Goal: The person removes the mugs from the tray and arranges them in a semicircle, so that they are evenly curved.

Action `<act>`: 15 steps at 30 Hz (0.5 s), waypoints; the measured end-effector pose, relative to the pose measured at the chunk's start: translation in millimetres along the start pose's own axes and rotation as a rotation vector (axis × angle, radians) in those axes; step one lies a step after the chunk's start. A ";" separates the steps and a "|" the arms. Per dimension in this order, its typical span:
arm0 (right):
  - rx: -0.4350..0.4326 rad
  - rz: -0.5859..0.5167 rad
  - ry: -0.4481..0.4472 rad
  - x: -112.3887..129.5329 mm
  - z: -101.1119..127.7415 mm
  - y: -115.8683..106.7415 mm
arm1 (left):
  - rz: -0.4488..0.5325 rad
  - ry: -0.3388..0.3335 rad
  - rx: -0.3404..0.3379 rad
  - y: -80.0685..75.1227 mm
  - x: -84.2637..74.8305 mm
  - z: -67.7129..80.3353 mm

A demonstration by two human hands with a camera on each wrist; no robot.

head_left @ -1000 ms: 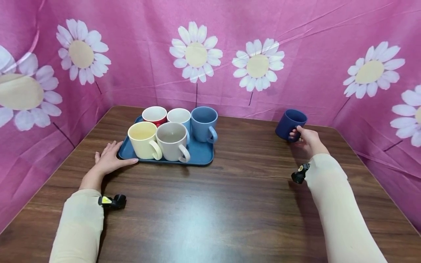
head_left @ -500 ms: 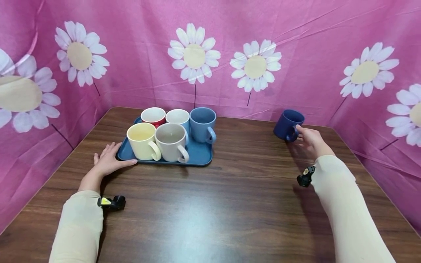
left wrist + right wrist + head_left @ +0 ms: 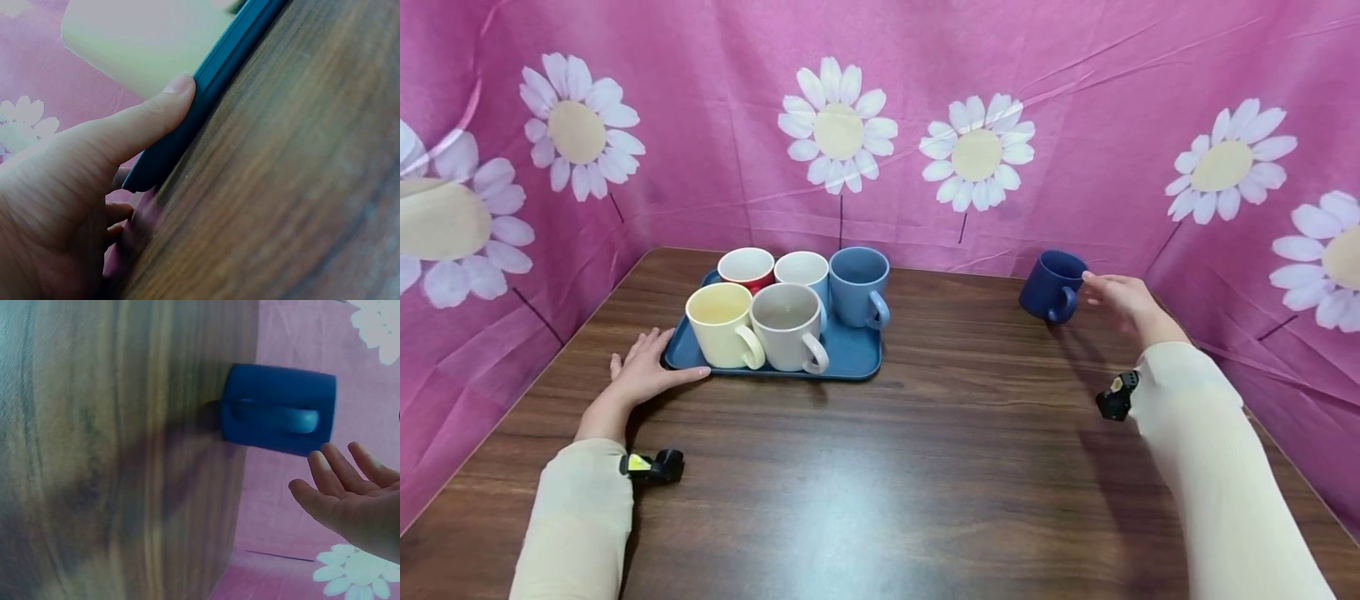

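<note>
My right hand, fingers loosely extended, is just right of a dark blue mug and holds nothing. The mug stands upright on the table, its handle toward me. In the right wrist view, the fingertips are beside the mug's rim end, off the handle. At the front left corner of a blue tray, my left hand lies spread, with the thumb along the front edge. The tray bears a pale yellow mug, a grey mug, a red mug, a light blue mug and a medium blue mug.
Everything stands on a dark wood-grain table. A pink cloth with daisies hangs behind and at both sides. Bare tabletop separates the tray from the dark blue mug.
My right hand has let go of the dark blue mug's handle and moved right and slightly up. The mug stays behind on the table. My left hand has stayed at the tray.
</note>
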State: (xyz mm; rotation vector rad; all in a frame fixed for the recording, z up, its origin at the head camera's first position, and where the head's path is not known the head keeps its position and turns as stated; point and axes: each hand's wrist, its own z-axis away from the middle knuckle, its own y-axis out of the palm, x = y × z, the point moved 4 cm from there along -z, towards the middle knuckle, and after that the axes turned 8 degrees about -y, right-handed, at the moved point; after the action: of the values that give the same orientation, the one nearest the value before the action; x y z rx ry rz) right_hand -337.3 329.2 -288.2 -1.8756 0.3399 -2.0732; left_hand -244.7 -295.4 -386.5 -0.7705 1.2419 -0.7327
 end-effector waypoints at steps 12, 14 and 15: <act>0.073 -0.128 -0.066 34.1 4.9 31.6 | -0.002 -0.002 0.007 0.1 -0.1 1.8; 0.084 -0.084 -0.085 38.9 4.4 42.0 | -0.004 -0.004 0.006 -0.3 0.0 2.2; 0.088 -0.077 -0.089 40.7 4.1 47.1 | -0.005 -0.004 0.005 -0.4 -0.1 2.4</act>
State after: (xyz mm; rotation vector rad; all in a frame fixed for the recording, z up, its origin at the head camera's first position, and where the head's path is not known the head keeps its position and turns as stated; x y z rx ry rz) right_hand -332.9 270.1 -268.6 -1.9500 0.1546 -2.0104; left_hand -242.4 -295.2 -385.8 -0.7706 1.2342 -0.7374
